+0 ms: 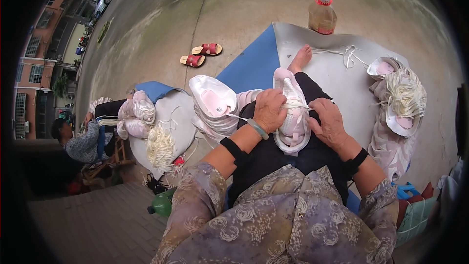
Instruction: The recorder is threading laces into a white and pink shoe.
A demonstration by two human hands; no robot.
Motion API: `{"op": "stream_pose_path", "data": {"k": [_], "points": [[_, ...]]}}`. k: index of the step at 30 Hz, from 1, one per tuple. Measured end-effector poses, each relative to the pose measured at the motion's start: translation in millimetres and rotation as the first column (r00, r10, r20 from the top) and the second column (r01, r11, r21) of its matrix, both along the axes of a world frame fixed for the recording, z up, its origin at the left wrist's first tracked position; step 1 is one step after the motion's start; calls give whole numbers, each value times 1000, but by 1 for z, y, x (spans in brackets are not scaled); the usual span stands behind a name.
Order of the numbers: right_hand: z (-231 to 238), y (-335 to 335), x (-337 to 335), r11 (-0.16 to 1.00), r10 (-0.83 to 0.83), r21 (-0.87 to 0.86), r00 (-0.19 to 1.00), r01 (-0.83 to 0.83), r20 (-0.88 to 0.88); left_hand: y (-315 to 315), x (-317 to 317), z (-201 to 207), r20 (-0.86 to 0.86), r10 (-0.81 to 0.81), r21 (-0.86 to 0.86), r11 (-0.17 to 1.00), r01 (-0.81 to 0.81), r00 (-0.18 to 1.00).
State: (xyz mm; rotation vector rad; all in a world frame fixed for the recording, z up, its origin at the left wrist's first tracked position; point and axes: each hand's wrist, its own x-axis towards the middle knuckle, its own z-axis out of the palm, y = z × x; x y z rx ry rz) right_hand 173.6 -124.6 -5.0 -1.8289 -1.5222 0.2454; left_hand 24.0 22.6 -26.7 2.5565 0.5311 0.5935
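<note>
A white and pale pink shoe upper lies lengthwise across my lap, on my black trousers. My left hand, a bangle at its wrist, is closed at the left edge of the upper with a white shoelace in its fingers. From the other side my right hand pinches the lace where it crosses the upper. Left of my lap is a stack of similar uppers. To the right, a bundle of cream laces rests on another stack of uppers.
My bare foot is on a grey and blue sheet. Beyond stand a red-capped jug and red sandals. At left, another person sits by more uppers and laces. A green bottle lies near my left elbow.
</note>
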Motion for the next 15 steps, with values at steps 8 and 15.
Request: {"op": "stream_pose_path", "data": {"k": [8,15], "points": [[-18,15,-6,995,102,-6,988,-102,113,0,10,-1,-93,6,-36,999,-9,996],[-13,19,-5,990,109,-97,988,-98,108,24,13,31,-282,-87,-128,990,53,955]]}}
